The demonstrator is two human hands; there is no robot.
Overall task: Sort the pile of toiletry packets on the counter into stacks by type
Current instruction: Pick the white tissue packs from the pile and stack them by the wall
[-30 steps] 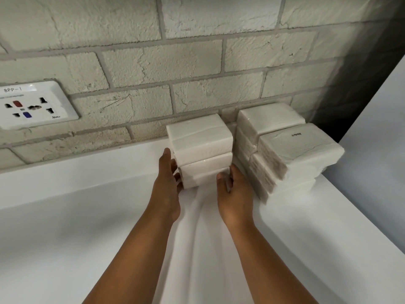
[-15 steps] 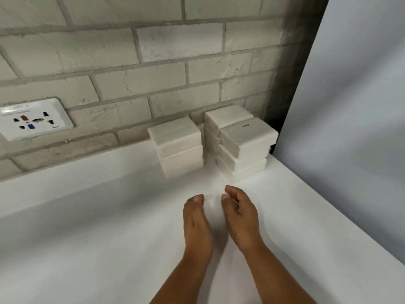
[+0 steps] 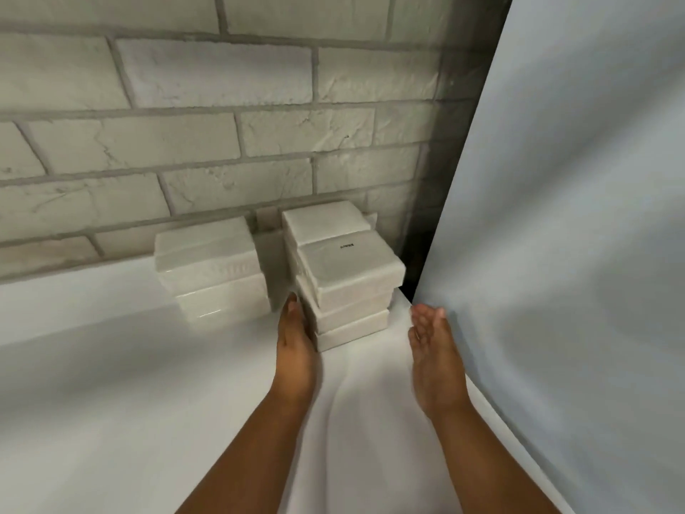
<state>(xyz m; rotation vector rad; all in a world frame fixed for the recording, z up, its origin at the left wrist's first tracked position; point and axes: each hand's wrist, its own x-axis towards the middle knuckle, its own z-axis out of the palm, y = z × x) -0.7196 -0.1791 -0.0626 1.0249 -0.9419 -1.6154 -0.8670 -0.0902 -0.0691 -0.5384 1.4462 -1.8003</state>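
left hand (image 3: 296, 345) flat, fingers straight against the near stack of packets (image 3: 350, 287), right hand (image 3: 432, 346) open-palmed, holding nothing, just right of it, two more stacks behind and left, white counter (image 3: 111, 383), brick wall (image 3: 207, 142)

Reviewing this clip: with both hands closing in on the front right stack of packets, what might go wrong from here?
1. The front stack is uneven, its top packet offset from those below; a squeeze from the left hand and right hand might topple it.
2. It sits close to the counter end by the dark gap; a push right might drop packets there.
3. The rear stack stands close behind and might get knocked.
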